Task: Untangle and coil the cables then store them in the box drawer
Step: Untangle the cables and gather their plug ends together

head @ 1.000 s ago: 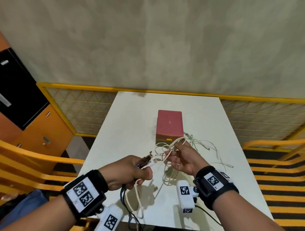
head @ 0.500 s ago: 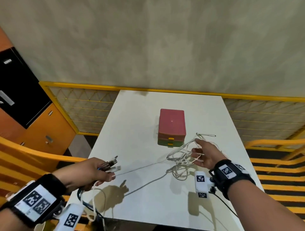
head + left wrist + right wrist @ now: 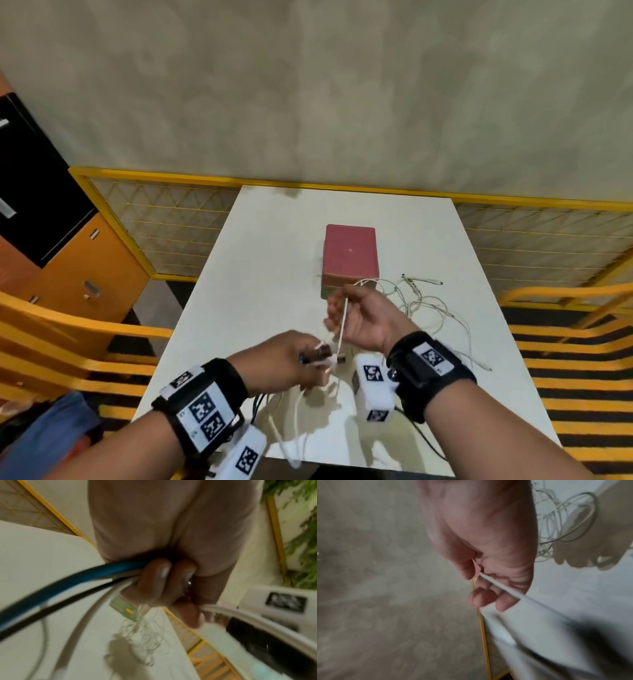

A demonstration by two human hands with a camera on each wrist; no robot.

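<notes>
A red-topped box with drawers (image 3: pixel 350 251) stands mid-table; its green lower drawer with a yellow handle (image 3: pixel 123 607) shows in the left wrist view. My left hand (image 3: pixel 294 359) grips a bundle of cables (image 3: pixel 96 574): blue, black and white ones, with plug ends sticking out near the thumb. My right hand (image 3: pixel 356 313) pinches a white cable (image 3: pixel 342 322) that runs taut down to the left hand; the pinch shows in the right wrist view (image 3: pixel 489 580). A loose tangle of white cables (image 3: pixel 424 305) lies right of the box.
The white table (image 3: pixel 274 260) is ringed by a yellow mesh fence (image 3: pixel 164 226). Yellow rails stand at left and right. An orange cabinet (image 3: pixel 78 274) is at far left. Cable tails hang over the table's near edge (image 3: pixel 291 442).
My hands were spread apart half a second ago with a cable stretched between them; now they have come back together near the table's front, the right hand just above the left.
</notes>
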